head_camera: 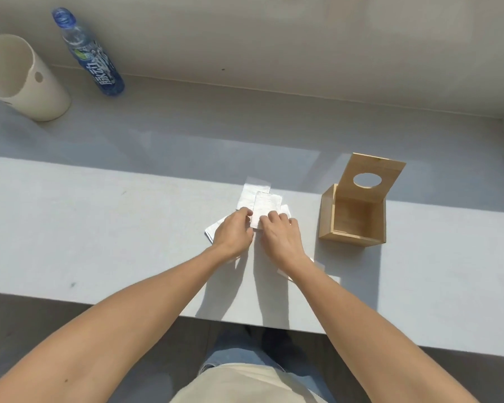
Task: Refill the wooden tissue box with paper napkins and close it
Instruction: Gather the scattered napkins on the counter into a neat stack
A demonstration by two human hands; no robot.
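A wooden tissue box [353, 238] stands open on the right of the white ledge, its inside bare. Its hinged lid [373, 170] with a round hole is tipped up at the back. Left of the box, several white paper napkins [262, 203] lie loosely overlapped on the ledge. My left hand [233, 232] and my right hand [280, 235] rest side by side on the near edge of the pile, fingers curled and pinching the topmost folded napkin. More napkin edges [317, 264] stick out under my right wrist.
A white cylindrical holder [21, 80] with round holes stands at the far left. Beside it is a blue-labelled plastic bottle [90, 53]. The ledge [99, 228] ends at a front edge near my body; a wall rises behind.
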